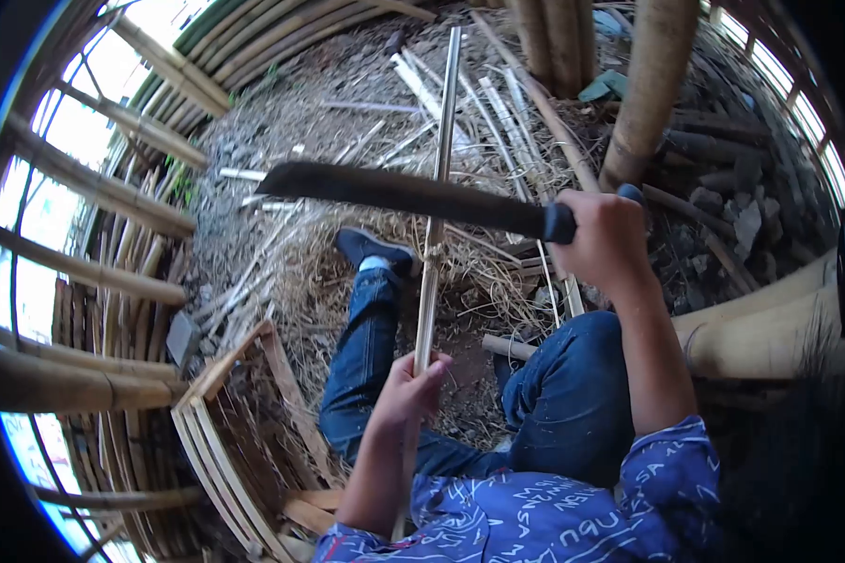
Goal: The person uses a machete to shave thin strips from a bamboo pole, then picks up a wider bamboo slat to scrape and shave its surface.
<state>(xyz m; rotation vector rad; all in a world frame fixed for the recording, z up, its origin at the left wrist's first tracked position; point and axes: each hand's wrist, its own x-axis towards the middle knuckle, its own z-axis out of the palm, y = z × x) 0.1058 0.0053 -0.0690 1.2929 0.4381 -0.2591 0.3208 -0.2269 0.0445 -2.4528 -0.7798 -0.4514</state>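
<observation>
My right hand is wrapped round the dark handle of a machete, whose broad blackened blade reaches leftward across the view. Its blade overlaps the upper part of a split bamboo strip. That long, pale strip stands nearly upright in front of me, and my left hand is closed round it low down. The strip's lower end runs back along my left forearm toward my body.
Pale shavings and slivers litter the ground around my feet. A wooden crate lies at the lower left. Thick bamboo poles rise at the upper right, near broken stones. A bamboo lattice wall runs along the left.
</observation>
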